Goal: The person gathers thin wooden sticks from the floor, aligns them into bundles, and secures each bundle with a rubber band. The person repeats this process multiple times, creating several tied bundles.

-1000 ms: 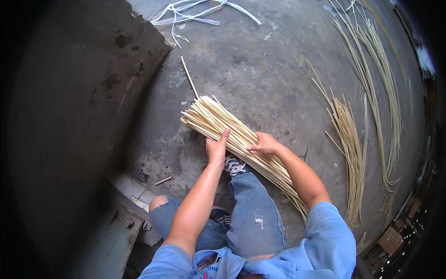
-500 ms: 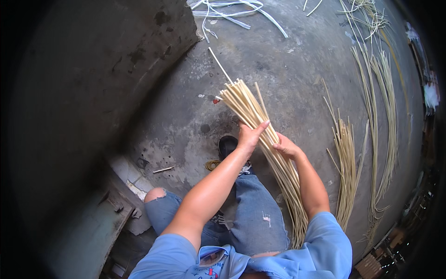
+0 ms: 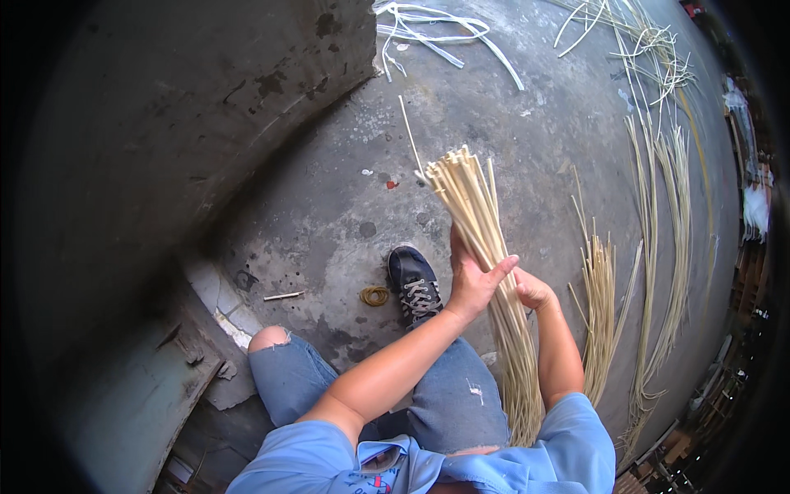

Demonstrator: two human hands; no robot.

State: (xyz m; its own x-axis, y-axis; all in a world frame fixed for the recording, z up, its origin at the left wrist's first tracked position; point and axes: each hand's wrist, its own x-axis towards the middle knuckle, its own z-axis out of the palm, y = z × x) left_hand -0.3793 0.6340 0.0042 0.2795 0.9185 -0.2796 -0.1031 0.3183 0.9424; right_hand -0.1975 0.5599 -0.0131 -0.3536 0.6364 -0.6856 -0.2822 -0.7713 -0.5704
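Observation:
A thick bundle of pale cane strips (image 3: 471, 198) stands tilted in front of me, its cut ends up and away, its lower length running down beside my right thigh. My left hand (image 3: 476, 280) is wrapped round its middle, thumb across the front. On the bundle's right side my right hand (image 3: 533, 290) grips it slightly lower, its fingers partly hidden behind the strips. One thin strip (image 3: 410, 132) sticks out well beyond the others at the top.
A smaller cane bundle (image 3: 599, 305) and long loose strips (image 3: 676, 189) lie on the floor at the right. White straps (image 3: 444, 37) lie at the far side. A coil of yellowish bands (image 3: 374, 295) is beside my shoe (image 3: 411, 280). A concrete wall (image 3: 222, 107) rises at the left.
Both hands and the bundle have shifted down and a little right in the picture, and the bundle stands more upright. The band coil and shoe are now more fully in view.

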